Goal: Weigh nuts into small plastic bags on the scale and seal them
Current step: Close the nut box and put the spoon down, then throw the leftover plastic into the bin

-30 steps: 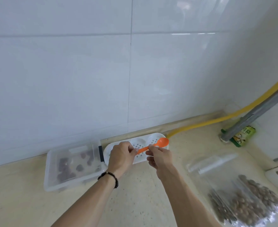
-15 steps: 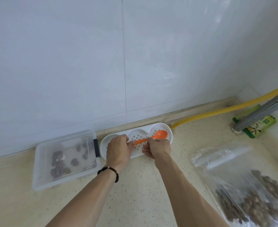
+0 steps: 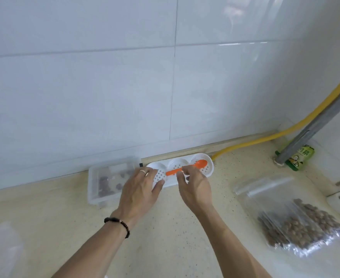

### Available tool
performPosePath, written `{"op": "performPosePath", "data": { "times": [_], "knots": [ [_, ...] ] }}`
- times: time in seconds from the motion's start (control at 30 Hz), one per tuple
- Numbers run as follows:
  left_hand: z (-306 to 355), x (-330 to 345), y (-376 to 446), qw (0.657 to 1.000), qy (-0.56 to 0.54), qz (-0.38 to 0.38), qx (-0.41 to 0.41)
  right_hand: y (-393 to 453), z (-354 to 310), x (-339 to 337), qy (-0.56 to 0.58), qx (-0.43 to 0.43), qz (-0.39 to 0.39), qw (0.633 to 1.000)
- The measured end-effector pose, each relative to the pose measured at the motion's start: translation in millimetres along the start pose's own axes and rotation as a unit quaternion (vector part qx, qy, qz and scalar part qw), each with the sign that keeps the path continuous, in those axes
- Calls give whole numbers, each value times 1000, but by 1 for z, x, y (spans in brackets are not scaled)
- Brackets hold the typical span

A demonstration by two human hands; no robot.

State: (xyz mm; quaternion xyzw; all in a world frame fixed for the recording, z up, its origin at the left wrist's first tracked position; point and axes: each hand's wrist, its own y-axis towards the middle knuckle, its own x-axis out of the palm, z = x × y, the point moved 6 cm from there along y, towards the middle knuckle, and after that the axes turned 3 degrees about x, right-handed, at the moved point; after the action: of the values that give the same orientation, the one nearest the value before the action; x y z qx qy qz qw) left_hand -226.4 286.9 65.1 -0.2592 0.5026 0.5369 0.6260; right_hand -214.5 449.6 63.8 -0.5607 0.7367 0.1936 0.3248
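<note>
The right hand (image 3: 195, 187) is pinching a slim orange plastic spoon (image 3: 187, 167) over the white perforated three-cup plastic tray (image 3: 209, 171); the left hand (image 3: 141, 189), fingers loosely spread, is resting on the tray's end. A crinkly clear bag of brown nuts (image 3: 293, 223) is lying on the speckled beige worktop (image 3: 165, 237), right.

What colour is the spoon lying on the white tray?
The spoon is orange, seen best in the head view.

Bare counter (image 3: 165, 243) lies open in front, between the two forearms and toward the near edge. Along the wall the way is blocked: a lidded clear box (image 3: 111, 179) sits just beside the white perforated tray (image 3: 209, 169), with a yellow hose (image 3: 265, 137) behind. To the right, a bag of nuts (image 3: 293, 223) covers the counter; a grey bar (image 3: 315, 121) slants across that corner.
</note>
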Motion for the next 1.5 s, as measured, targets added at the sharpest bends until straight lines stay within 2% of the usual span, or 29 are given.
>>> {"op": "performPosePath", "data": {
  "times": [0.1, 0.17, 0.4, 0.7, 0.83, 0.93, 1.03, 1.1, 1.27, 1.4, 1.5],
  "knots": [
    [-24, -22, -39, 999, 52, 3, 12, -38, -32, 14, -103, -118, 9, 988],
    [-45, -36, -68, 996, 84, 2, 7, -63, -51, 30, -155, -154, -7, 976],
    [-149, -77, -185, 994, 93, -23, -42, -163, -119, 118, -210, -206, -40, 955],
    [-294, -129, -328, 986, 77, -88, -119, -282, -180, 267, -237, -214, -180, 931],
    [-333, -124, -334, 977, 67, -170, -112, -287, -185, 318, -293, -255, -245, 888],
    [-356, -109, -330, 962, 70, -237, -117, -275, -189, 346, -362, -285, -262, 848],
    [-367, -98, -328, 958, 54, -252, -121, -261, -195, 367, -409, -284, -292, 817],
    [-368, -100, -324, 969, 57, -217, -107, -253, -197, 371, -405, -260, -301, 823],
    [-357, -106, -321, 987, 35, -142, -67, -258, -198, 359, -319, -236, -249, 883],
    [-336, -120, -317, 996, -19, -50, -71, -261, -183, 327, -162, -95, -246, 951],
    [-311, -131, -303, 992, -88, -10, -90, -268, -168, 279, 4, 3, -207, 978]
  ]
}}
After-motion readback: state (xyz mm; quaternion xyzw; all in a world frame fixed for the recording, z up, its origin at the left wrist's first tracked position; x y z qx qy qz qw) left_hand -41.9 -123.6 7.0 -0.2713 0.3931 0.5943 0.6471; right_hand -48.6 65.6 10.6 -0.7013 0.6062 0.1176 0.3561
